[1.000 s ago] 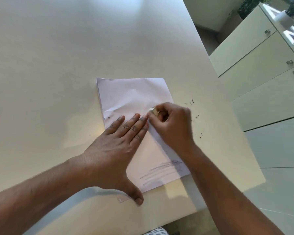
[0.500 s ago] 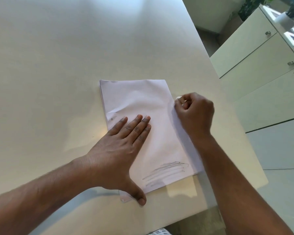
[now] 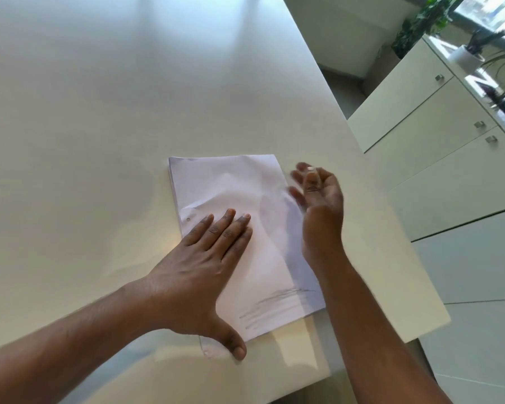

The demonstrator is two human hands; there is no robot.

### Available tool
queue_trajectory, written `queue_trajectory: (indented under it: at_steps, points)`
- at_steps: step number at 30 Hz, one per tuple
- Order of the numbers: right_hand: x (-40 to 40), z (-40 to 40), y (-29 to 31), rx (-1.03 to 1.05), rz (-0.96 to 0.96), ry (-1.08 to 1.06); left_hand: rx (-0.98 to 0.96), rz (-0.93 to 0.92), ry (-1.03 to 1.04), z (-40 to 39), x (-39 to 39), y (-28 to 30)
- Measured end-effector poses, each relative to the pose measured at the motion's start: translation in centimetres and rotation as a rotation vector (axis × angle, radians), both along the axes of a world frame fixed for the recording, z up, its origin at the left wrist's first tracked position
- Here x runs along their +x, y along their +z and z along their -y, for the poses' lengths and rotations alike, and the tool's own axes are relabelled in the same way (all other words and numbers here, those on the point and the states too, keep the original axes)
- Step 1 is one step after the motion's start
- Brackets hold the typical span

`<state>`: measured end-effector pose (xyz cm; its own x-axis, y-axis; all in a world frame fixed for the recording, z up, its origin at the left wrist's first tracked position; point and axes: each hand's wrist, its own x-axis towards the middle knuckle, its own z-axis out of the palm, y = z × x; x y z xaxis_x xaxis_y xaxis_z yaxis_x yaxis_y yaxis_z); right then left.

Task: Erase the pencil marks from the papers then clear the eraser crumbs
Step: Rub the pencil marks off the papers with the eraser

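White paper sheets [image 3: 239,205] lie in a stack on the pale bench [image 3: 99,112], close to its near right corner. Pencil marks [image 3: 274,304] remain on the near end of the top sheet, between the thumb of the left hand [image 3: 199,275] and the right forearm.

The left hand lies flat on the stack with straight fingers spread and the thumb on the near edge; this grip is open and holds nothing. Judged purpose: it pins the sheets so they do not slide or buckle under rubbing or sweeping.

The right hand [image 3: 318,193] is raised just beside the right edge of the stack, palm turned toward the paper, fingers loosely extended and motion-blurred. A small pale object, probably the eraser [image 3: 312,169], shows at the fingertips; whether it is pinched cannot be told. Judged purpose: a sweep to clear crumbs off the sheet. No crumbs can be made out.

The remaining marks lie near the wrists, well apart from the right fingertips.

Cabinets [image 3: 438,118] with plants on top stand beyond the bench.
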<state>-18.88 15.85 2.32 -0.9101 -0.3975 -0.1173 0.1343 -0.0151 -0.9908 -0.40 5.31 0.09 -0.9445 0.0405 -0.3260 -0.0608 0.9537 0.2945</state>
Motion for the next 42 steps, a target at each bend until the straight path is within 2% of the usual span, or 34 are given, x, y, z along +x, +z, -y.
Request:
queue_trajectory:
  at_steps: [1,3,5,6,8,9,11,12,14,17,18,20,21,24,26,29,32,34,36,38,40,42]
  points:
    - [0.8,0.0,0.3,-0.091,0.142,0.109,-0.009,0.008,-0.001,0.0,-0.1,0.0]
    - [2.3,-0.6,0.8,-0.101,0.388,0.191,-0.029,0.018,-0.011,-0.1,-0.1,0.1]
    - [1.8,-1.0,0.2,-0.030,0.374,0.070,-0.035,0.009,-0.011,0.0,-0.1,0.0]
    - [1.1,-1.3,0.2,-0.029,0.338,-0.064,-0.035,0.003,-0.012,0.0,0.0,-0.1]
    - [0.0,-2.6,-0.1,-0.008,0.116,-0.227,-0.038,0.000,-0.014,0.0,0.1,-0.1]
    - [0.0,-3.3,0.1,-0.005,0.046,-0.213,-0.043,0.000,-0.015,0.0,0.0,-0.1]
    - [1.5,-4.3,0.2,-0.110,0.159,-0.038,-0.049,0.000,-0.011,0.0,0.0,-0.2]
    - [2.6,-4.4,0.5,-0.098,0.242,0.050,-0.048,-0.001,-0.013,0.0,0.0,-0.1]
    - [3.4,-5.3,0.1,0.008,0.253,-0.033,-0.045,-0.009,-0.022,0.0,0.0,-0.1]
    - [3.6,-6.8,-0.2,-0.044,0.088,-0.151,-0.046,-0.028,-0.030,0.1,0.0,-0.2]
    - [3.6,-7.4,0.1,-0.089,0.116,-0.109,-0.052,-0.028,-0.034,0.1,0.0,-0.3]
    - [4.6,-8.6,0.6,-0.173,0.315,0.060,-0.054,-0.026,-0.045,0.2,-0.1,-0.5]
    - [5.0,-8.9,0.4,-0.163,0.364,0.063,-0.051,-0.030,-0.045,0.2,-0.1,-0.5]
    - [5.2,-9.3,-0.2,0.014,0.137,-0.142,-0.056,-0.038,-0.045,0.2,0.0,-0.6]
    - [5.4,-9.6,-0.1,0.035,0.016,-0.177,-0.063,-0.046,-0.046,0.3,0.0,-0.5]
    - [6.9,-10.2,-0.9,-0.040,0.127,-0.042,-0.063,-0.049,-0.052,0.3,0.0,-0.6]
    - [6.3,-9.9,-1.5,0.147,-0.032,-0.140,-0.070,-0.067,-0.042,0.3,0.1,-0.8]
    - [5.2,-9.6,-1.2,0.080,-0.058,-0.203,-0.077,-0.077,-0.040,0.2,0.2,-0.8]
    - [5.0,-8.9,-0.6,-0.030,-0.019,-0.081,-0.080,-0.087,-0.046,0.2,0.2,-0.8]
    - [5.2,-7.9,-0.9,-0.099,0.121,0.083,-0.077,-0.087,-0.056,0.2,0.3,-0.7]
    - [4.8,-7.6,-1.5,-0.019,0.111,0.033,-0.054,-0.088,-0.065,0.2,0.3,-0.7]
    - [4.1,-7.9,-1.3,0.102,-0.027,-0.104,-0.033,-0.090,-0.067,0.2,0.4,-0.7]
